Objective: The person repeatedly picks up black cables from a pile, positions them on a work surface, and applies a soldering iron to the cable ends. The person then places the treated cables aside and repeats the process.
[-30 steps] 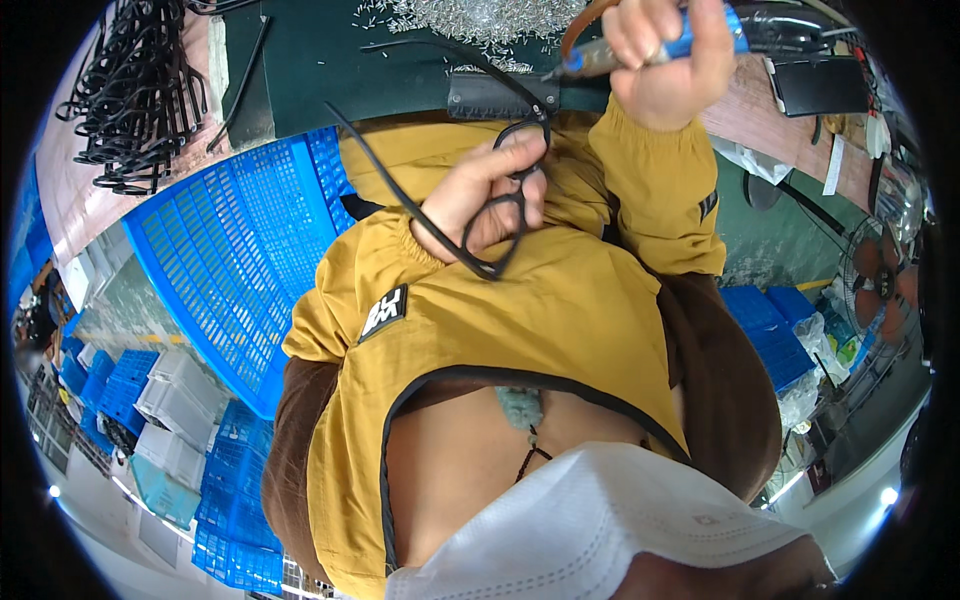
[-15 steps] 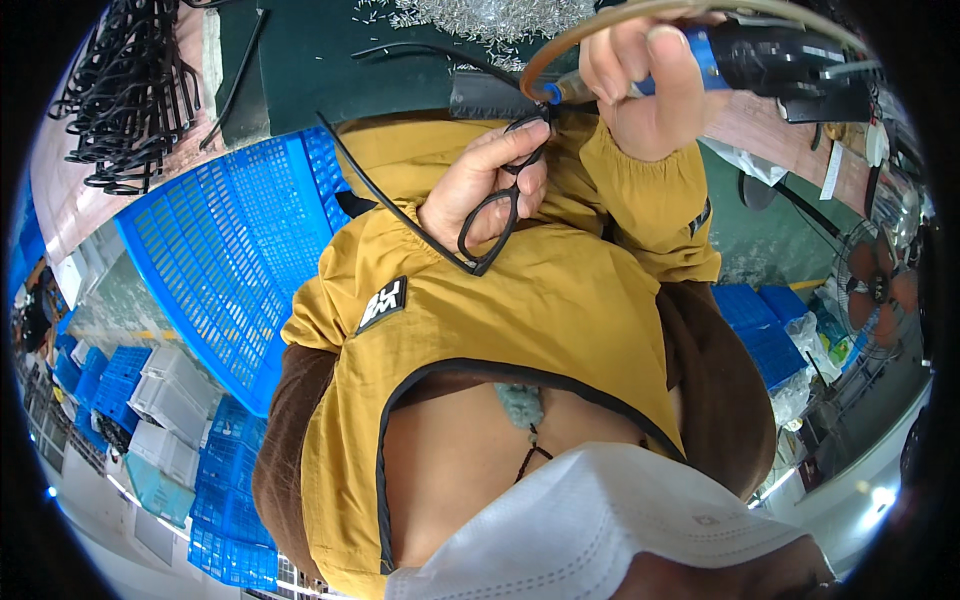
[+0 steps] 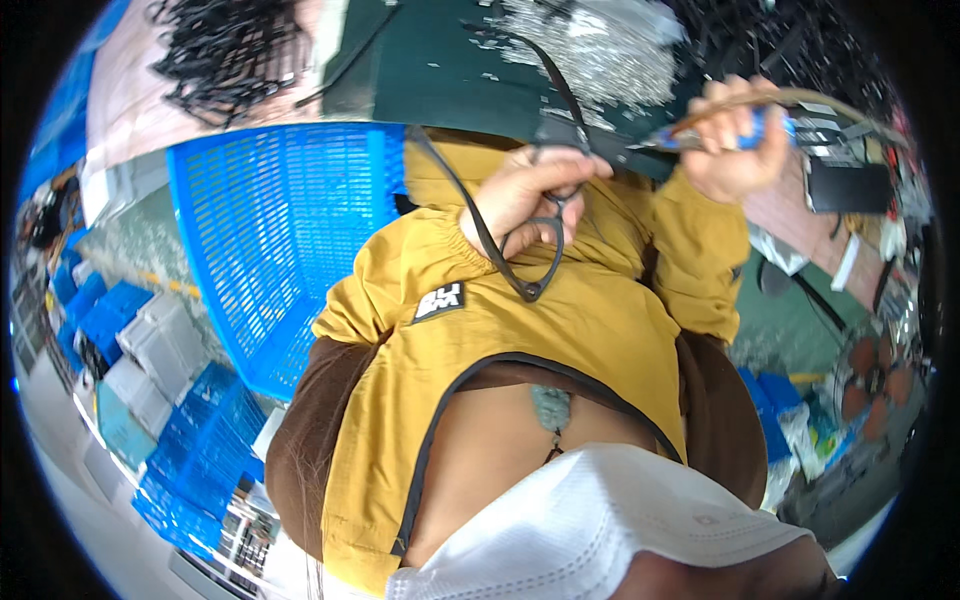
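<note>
My left hand [image 3: 525,200] is closed around a black glasses frame [image 3: 530,288]. The frame's two temples are spread, one toward the work table and the other back along my left wrist. Beyond my left fingertips, a blue power screwdriver [image 3: 765,128] lies in the grip of my right hand [image 3: 728,160], its thin tip pointing left toward the frame. A gap separates the tip from the frame. From the tool a brownish hose [image 3: 800,96] curves off to the right. Motion blurs both hands slightly.
A heap of tiny silvery metal pieces [image 3: 610,65] lies on the dark green mat [image 3: 430,85]. Black frame parts [image 3: 225,60] are piled at the left, more [image 3: 770,35] at the far right. A blue basket [image 3: 265,240] stands beside my left arm; a black box [image 3: 848,188] sits right.
The screwdriver tip, which was at the frame's hinge area, has moved off to the right with my right hand. My left hand still grips the glasses frame. The whole view has shifted.
</note>
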### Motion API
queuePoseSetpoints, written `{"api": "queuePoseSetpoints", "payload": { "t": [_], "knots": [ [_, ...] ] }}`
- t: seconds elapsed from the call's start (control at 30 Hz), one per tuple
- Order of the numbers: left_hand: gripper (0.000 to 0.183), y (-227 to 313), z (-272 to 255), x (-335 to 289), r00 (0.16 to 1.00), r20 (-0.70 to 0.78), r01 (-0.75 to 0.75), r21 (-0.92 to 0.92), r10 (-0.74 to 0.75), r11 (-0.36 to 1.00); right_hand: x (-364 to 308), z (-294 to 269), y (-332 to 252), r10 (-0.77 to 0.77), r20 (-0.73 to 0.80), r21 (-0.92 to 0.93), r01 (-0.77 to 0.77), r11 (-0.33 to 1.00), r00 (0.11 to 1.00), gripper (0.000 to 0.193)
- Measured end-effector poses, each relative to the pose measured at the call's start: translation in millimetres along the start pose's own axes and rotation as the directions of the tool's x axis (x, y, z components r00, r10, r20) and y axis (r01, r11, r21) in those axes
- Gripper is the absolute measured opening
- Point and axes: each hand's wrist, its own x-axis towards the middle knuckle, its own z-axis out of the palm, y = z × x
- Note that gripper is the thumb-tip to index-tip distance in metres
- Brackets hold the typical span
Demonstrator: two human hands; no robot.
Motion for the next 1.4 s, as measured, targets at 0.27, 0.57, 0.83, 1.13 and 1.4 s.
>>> {"api": "queuePoseSetpoints", "payload": {
  "t": [0.27, 0.57, 0.83, 1.13, 1.4],
  "knots": [
    [0.058, 82, -64, -74, 0.558, -0.311, -0.667, 0.384, 0.769, 0.639, 19, -17, -20, -0.261, -0.121, -0.290, 0.218, 0.932, 0.958, 0.016],
    [0.052, 255, -137, -63, -0.050, 0.529, 0.679, 0.640, 0.847, -0.359, 24, -28, -19, -0.224, -0.134, -0.259, 0.184, 0.948, 0.965, 0.011],
    [0.045, 256, -139, -80, -0.040, 0.592, 0.501, 0.709, 0.805, -0.497, 21, -38, -17, -0.202, -0.096, -0.206, 0.179, 0.962, 0.975, 0.021],
    [0.038, 85, -108, -40, 0.312, 0.644, 0.018, 0.732, 0.699, -0.682, 25, -33, -19, -0.152, -0.060, -0.209, 0.137, 0.968, 0.987, 0.020],
    [0.024, 113, -82, -59, 0.153, 0.784, -0.075, 0.617, 0.602, -0.784, 21, -44, -21, -0.390, -0.106, -0.558, 0.269, 0.785, 0.915, 0.040]
  ]
}}
